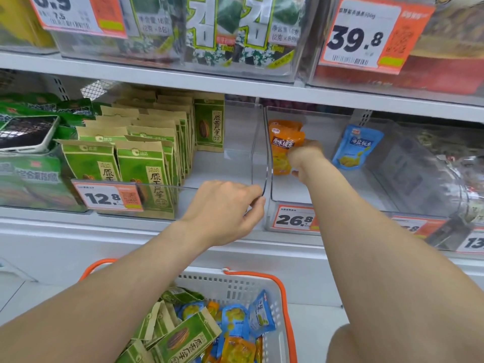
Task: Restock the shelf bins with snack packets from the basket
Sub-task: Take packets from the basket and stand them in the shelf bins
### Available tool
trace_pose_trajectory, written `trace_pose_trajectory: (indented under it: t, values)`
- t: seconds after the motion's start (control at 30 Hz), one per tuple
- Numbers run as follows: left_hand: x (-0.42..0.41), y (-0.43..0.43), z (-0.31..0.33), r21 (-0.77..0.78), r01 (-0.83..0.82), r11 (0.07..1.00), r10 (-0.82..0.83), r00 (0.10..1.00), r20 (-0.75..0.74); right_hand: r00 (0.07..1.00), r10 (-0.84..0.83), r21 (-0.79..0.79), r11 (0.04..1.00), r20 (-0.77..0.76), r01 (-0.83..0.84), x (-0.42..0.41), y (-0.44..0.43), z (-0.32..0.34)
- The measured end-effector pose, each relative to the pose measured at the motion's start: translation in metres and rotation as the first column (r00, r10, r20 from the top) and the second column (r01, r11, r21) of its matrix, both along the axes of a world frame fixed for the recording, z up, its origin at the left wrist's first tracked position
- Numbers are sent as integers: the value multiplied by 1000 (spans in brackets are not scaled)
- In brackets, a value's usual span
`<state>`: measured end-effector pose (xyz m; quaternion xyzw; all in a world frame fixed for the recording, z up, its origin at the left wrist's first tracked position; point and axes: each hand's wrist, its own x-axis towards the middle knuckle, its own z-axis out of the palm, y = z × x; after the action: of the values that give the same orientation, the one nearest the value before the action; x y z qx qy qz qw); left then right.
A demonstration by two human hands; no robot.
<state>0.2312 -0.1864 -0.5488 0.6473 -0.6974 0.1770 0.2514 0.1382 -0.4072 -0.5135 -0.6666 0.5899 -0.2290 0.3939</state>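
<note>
Supermarket aisle: white metal shelf (157,226) carrying a row of clear plastic bins, with price tags clipped on the fronts. Upper shelf holds seaweed packs (235,35) and a 39.8 tag (361,35).

Step in hand is placing stock into the bin. The right hand (305,158) reaches deep into the middle bin (285,192), the one tagged 26.8 (293,218). Its fingers are curled round a small bunch of orange packets (285,142), held upright against the bin's left wall. Whether their bottom edge touches the bin floor, cannot tell.

The left hand (225,208) is at the front corner where this bin meets the seed bin (183,188). Its thumb and fingers are curled in, apparently pinching the clear rim there to steady it.

A blue packet (356,148) leans further right; same bin or the next one, cannot tell. The seed bin is roughly two-thirds full of green seed packets (146,158), with a bare gap on its right side. A phone (26,132) lies on the green packs at far left.

The basket (235,281), white with orange handles, sits below on the floor. It holds more green seed packets plus blue and orange ones, so plenty of the task is left.

Next move, as a judgement: stand the orange packets upright at the back, let go, pull the arm out without tipping them, then reach into the basket.
</note>
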Motion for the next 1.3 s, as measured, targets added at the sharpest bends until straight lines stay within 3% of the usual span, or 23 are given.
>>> trace_pose_trajectory:
  t: [0.13, 0.3, 0.53, 0.7, 0.8, 0.9, 1.0, 1.07, 1.13, 1.2, 1.3]
  values:
    - [0, 0, -1, -11, 16, 1000, -16, 1000, 6, 972, -114, 54, 993, 205, 105, 3, -4, -6]
    - [0, 1, -1, -9, 11, 1000, -11, 1000, 15, 935, -88, 245, 970, 344, 1, 1, 5, -7]
    - [2, 1, -1, 1, 39, 999, -39, 999, 11, 959, -12, 212, 976, 282, -51, 0, 13, -1]
    - [2, 8, 1, 59, 66, 996, -61, 994, -91, 988, 31, 199, 978, 153, -62, -10, 22, 3]
    - [1, 15, 1, 81, 88, 993, -77, 988, -134, 993, 65, 60, 996, 103, -71, -18, 34, 9]
    - [-3, 27, 4, 42, 71, 997, -70, 997, -22, 993, 109, -170, 980, 34, -102, -25, 57, 20]
    - [-4, 41, 12, -40, 24, 999, -20, 994, 110, 984, 167, -389, 904, -59, -177, -35, 96, 39]
    - [-2, 52, 12, -14, 31, 999, -28, 991, 133, 964, 230, -496, 826, -136, -267, -43, 127, 51]
    - [0, 66, 7, 104, -20, 994, 9, 995, 98, 911, 351, -533, 739, -216, -411, -48, 157, 60]
    - [2, 77, 0, 351, -122, 928, 95, 991, 92, 790, 489, -468, 637, -370, -613, -51, 182, 63]
    - [3, 92, -13, 725, -89, 683, 54, 996, 71, 440, 658, -67, 512, -611, -857, -55, 213, 45]
